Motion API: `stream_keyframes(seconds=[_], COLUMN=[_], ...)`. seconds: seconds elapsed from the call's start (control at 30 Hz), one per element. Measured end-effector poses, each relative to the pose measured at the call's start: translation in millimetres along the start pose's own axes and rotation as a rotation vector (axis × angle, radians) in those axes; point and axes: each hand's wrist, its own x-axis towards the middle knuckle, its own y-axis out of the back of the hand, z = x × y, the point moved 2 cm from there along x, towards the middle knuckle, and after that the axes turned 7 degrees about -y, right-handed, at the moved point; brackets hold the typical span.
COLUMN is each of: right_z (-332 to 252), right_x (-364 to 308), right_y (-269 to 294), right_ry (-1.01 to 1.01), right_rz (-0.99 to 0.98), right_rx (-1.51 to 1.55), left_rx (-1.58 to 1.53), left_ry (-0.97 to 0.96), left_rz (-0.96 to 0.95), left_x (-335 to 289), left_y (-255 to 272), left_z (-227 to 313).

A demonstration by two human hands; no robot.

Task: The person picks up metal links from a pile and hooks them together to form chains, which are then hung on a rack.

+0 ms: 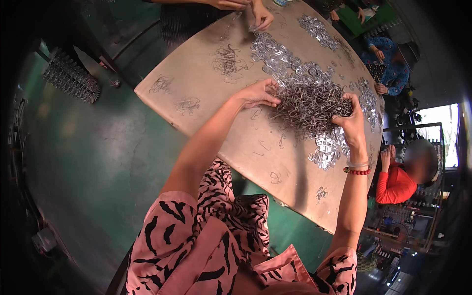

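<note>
Between my hands, over the tabletop, is a large tangled clump of bent wire hooks (312,105). My left hand (260,94) grips its left edge, with the thumb and fingers curled in. On the right side my right hand (352,118) wraps round the clump, fingers closed into the wires; a clear bangle and a red bead bracelet circle that wrist. Flat shiny metal buckle-like pieces (275,54) spread behind the clump, and another pile of them (327,147) lies just in front of it. Whether the clump rests on the pieces or is lifted, I cannot tell.
Small heaps of wire hooks (227,60) lie about the table (206,88). Across it, a co-worker's hand (262,18) holds a small piece. People in blue (393,73) and red (397,184) are at the right. A rack of hanging metal parts (71,76) stands left.
</note>
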Motion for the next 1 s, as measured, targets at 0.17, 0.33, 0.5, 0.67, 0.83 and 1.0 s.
stream_keyframes(seconds=[0.17,0.33,0.5,0.67,0.83,1.0], right_z=[15.4,-17.0,-31.7,-29.6,-39.6,-65.5], right_x=[9.2,2.9,7.5,7.1,2.3,-2.8], right_y=[7.9,20.8,18.6,1.1,-7.2,3.8], right_ry=[0.154,0.126,0.148,0.101,0.330,0.386], right_rz=[0.071,0.003,-0.008,0.056,0.150,0.124], right_rx=[-0.135,0.052,-0.110,-0.200,-0.540,-0.523], left_rx=[-0.008,0.492,-0.050,-0.203,-0.004,0.433], left_ry=[-0.003,-0.068,0.062,-0.044,-0.044,0.000], left_rz=[-0.104,-0.153,-0.188,-0.138,-0.043,-0.090], left_x=[-5.8,7.7,-2.9,1.9,-1.4,-2.0], left_y=[-13.0,-3.9,-26.5,-2.9,0.9,-2.5], left_z=[18.6,4.9,12.8,11.3,12.6,2.2])
